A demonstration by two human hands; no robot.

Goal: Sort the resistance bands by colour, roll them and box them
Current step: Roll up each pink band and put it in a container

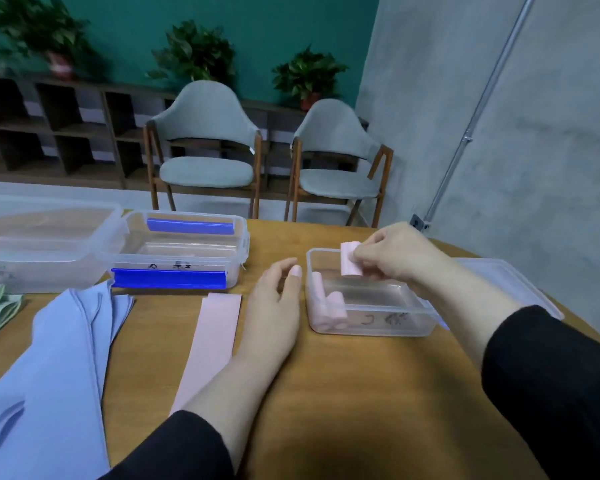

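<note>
Right hand (392, 252) pinches a rolled pink resistance band (350, 258) over the far left rim of a small clear plastic box (378, 320) on the wooden table (361, 393). Two or perhaps three pink rolls (329, 308) lie inside at its left end. Left hand (274, 306), fingers loosely curled and empty, rests beside a flat pink band (212, 344). Lavender bands (56, 362) lie further left.

Soft, even indoor light is falling from above; the potted plant (39, 32) at far left is smearing with blur, and straight lines are bowing near the edges.
</note>
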